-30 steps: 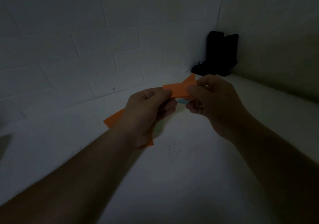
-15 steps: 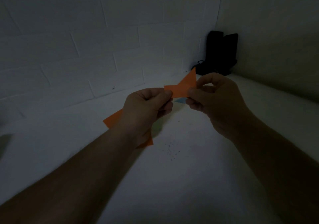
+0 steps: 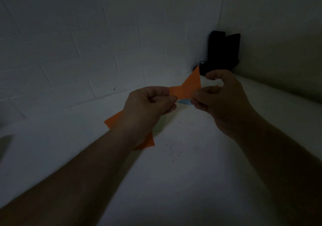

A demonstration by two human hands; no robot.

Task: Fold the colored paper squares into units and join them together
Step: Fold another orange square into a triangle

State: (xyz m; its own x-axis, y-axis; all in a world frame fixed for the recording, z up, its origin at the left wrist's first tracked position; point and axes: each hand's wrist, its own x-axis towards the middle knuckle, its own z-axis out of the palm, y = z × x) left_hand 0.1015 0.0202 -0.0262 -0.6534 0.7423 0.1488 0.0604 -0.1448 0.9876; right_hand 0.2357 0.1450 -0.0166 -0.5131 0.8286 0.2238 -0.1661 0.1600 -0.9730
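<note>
A folded orange paper unit [image 3: 187, 88] is held in the air between my hands, one pointed flap standing up. My left hand [image 3: 148, 105] pinches its left end between thumb and fingers. My right hand [image 3: 221, 98] pinches its right edge, the index finger arched above. Just below the unit a sliver of light blue paper [image 3: 185, 101] shows between the hands. Orange paper [image 3: 114, 120] lies flat on the white surface under my left wrist, mostly hidden by the arm, with one corner showing at the wrist's right side.
A white tabletop [image 3: 183, 182] runs into a corner of white brick wall. A black object [image 3: 222, 53] with a cord stands in that corner. Small dark specks [image 3: 172, 151] lie on the surface in front of my hands. The scene is dim.
The orange flap has swung up from lying flat to standing as a tall point. My right index finger has lifted away above it. My left hand has hardly moved.
</note>
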